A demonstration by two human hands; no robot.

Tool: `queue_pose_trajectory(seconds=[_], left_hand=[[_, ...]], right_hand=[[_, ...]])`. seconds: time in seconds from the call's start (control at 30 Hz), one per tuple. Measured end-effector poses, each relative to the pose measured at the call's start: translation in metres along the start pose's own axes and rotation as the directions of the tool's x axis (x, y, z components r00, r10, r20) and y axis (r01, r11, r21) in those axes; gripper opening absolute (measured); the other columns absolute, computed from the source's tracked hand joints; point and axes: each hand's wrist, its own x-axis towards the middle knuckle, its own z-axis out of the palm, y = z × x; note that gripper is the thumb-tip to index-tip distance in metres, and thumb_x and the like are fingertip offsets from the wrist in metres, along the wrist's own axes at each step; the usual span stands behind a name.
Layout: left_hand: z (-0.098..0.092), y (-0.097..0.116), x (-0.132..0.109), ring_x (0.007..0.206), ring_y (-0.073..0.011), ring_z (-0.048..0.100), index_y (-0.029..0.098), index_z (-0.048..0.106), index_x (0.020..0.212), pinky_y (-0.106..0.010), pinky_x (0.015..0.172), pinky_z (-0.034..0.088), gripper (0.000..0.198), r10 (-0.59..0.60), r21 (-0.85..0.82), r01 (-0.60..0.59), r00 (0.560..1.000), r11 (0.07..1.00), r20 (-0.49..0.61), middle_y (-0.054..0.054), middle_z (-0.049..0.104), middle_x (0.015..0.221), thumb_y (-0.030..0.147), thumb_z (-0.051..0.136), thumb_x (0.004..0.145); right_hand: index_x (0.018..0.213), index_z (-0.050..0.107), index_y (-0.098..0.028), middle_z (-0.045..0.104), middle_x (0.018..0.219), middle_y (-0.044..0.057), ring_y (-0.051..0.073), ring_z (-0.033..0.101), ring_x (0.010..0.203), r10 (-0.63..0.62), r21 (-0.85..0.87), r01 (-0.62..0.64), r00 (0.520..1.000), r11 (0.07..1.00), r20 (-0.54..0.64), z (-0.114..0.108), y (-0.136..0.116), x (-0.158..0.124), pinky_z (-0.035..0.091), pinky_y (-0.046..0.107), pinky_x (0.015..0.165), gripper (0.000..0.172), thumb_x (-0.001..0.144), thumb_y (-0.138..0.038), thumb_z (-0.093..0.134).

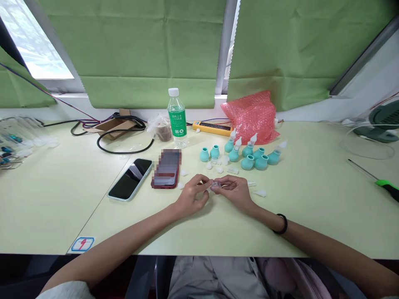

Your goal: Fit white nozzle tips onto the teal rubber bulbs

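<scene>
A: L hand (pixel 191 195), what's it doing?
B: Fingers pulled in close, a narrow pinch. Thumb & pointer tips hold one end of a clear bit (pixel 215 184).
A: Where's the clear bit?
B: Just above the table (pixel 311 187), right btwn both hands. It's on the right of the L hand & on the left of the R hand (pixel 234 192).
A: R hand too?
B: Yep, also a tight pinch on it, at the other end. Black band (pixel 282 224) on that wrist.
A: Which hand's closer?
B: Same, both touch it. Its long side looks to run sideways, from one hand to the other. It's tiny tho, so can't be sure.
A: What's it like?
B: See-thru plastic, smooth, maybe a little tube or cap.
A: Other stuff, L to R?
B: Black phone (pixel 131 178), flat, shiny glass. Just beside it, a red phone (pixel 166 168). Behind them a water bottle (pixel 177 118), upright, green label, white cap. Then teal bulbs (pixel 247 162) in a bunch, round & rubbery-looking, some w/ pointy clear tops, some w/o. Loose clear tips (pixel 260 193) lie near the R hand. Behind the bulbs, pink bubble wrap (pixel 252 116), bumpy & crumpled. Far right, a screwdriver (pixel 382 182), thin metal rod, green & black handle, well apart from the hands.
</scene>
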Motion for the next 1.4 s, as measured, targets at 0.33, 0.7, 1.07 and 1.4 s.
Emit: queue_pose_trajectory(seconds=[0.33, 0.7, 1.07, 1.4], left_hand=[[-0.006, 0.006, 0.011, 0.063, -0.0143, 0.055, 0.011, 0.052, 0.102, -0.03, 0.063, 0.046, 0.043, -0.499, -0.616, 0.556, 0.818, 0.558, 0.286, -0.006, 0.059, 0.076, 0.029, 0.06, 0.064], [-0.009, 0.002, 0.008, 0.049, -0.0079, 0.046, 0.008, 0.063, 0.075, -0.019, 0.047, 0.038, 0.029, -0.418, -0.392, 0.566, 0.814, 0.726, 0.402, -0.002, 0.052, 0.052, 0.035, 0.056, 0.066], [-0.013, 0.004, 0.014, 0.049, -0.0079, 0.045, 0.008, 0.06, 0.068, -0.023, 0.05, 0.038, 0.029, -0.486, -0.635, 0.535, 0.83, 0.557, 0.273, -0.003, 0.053, 0.058, 0.036, 0.055, 0.068], [-0.013, -0.002, 0.016, 0.051, -0.0089, 0.049, 0.01, 0.053, 0.083, -0.024, 0.051, 0.039, 0.037, -0.511, -0.779, 0.567, 0.768, 0.266, 0.385, -0.004, 0.054, 0.062, 0.045, 0.047, 0.071]], right_hand=[[0.08, 0.06, -0.02, 0.063, 0.081, 0.004, 0.017, 0.058, 0.077, -0.392, -0.152, 0.401, 0.916, 0.903, 0.088, -0.003, -0.005, -0.003, 0.049, 0.031, 0.07, 0.017, 0.064, -0.016, 0.061], [0.09, 0.059, -0.022, 0.058, 0.072, 0.002, 0.012, 0.054, 0.065, -0.503, -0.247, 0.552, 0.831, 0.796, 0.237, -0.003, -0.004, -0.004, 0.046, 0.025, 0.057, 0.024, 0.066, -0.017, 0.059], [0.103, 0.049, -0.02, 0.055, 0.097, 0.007, 0.017, 0.05, 0.082, -0.388, -0.358, 0.454, 0.889, 0.816, 0.244, -0.021, -0.024, 0.053, 0.044, 0.032, 0.069, 0.035, 0.072, -0.036, 0.05], [0.082, 0.06, -0.012, 0.045, 0.105, 0.016, 0.032, 0.032, 0.099, -0.253, -0.918, 0.375, 0.908, 0.128, 0.335, 0.013, -0.01, 0.114, 0.024, 0.048, 0.076, 0.033, 0.073, -0.04, 0.046]])
